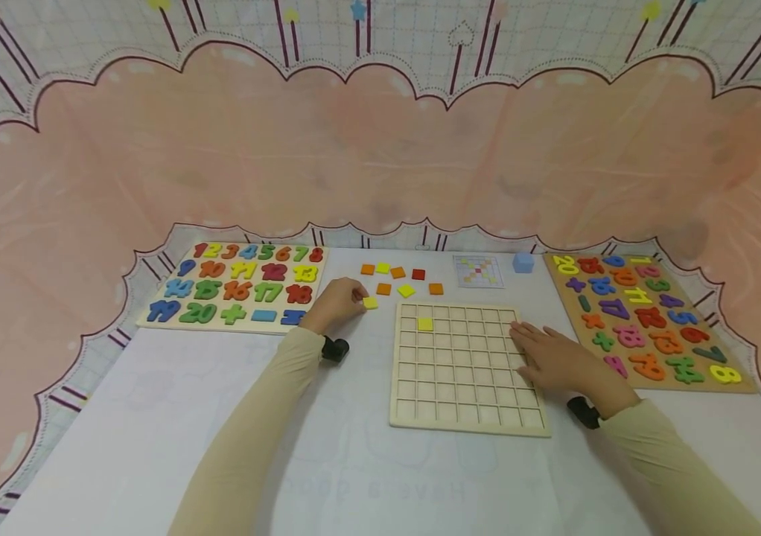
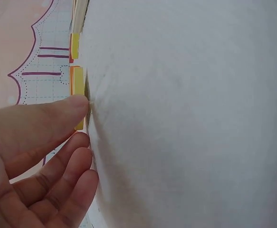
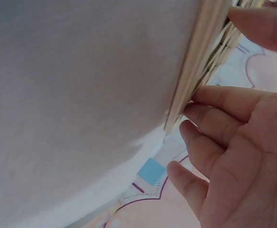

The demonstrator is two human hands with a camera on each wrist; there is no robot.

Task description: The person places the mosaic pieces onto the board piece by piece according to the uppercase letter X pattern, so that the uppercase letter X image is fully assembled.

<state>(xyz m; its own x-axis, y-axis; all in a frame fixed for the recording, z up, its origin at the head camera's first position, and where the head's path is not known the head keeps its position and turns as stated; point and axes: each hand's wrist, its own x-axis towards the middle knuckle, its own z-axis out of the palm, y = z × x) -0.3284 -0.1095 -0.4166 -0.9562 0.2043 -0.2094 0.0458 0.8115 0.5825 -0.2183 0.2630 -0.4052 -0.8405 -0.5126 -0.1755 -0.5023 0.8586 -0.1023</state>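
Observation:
My left hand (image 1: 339,304) pinches a small yellow square tile (image 1: 370,303) at the table surface, left of the wooden grid board (image 1: 470,421). In the left wrist view the thumb lies over this yellow tile (image 2: 79,78), and the other fingers curl below it. One more yellow tile (image 1: 425,324) sits in a cell near the board's upper left corner. Across the board's right edge rests my right hand (image 1: 555,359), fingers spread. Seen from the right wrist, that hand's fingertips (image 3: 190,107) are right at the board's side (image 3: 188,71).
Behind the board lie several loose orange, yellow and red tiles (image 1: 383,289), a printed pattern card (image 1: 479,272) and a blue cube (image 1: 523,263). Number puzzle boards stand at the left (image 1: 213,327) and right (image 1: 662,385). A patterned cloth (image 1: 380,164) rises at the back.

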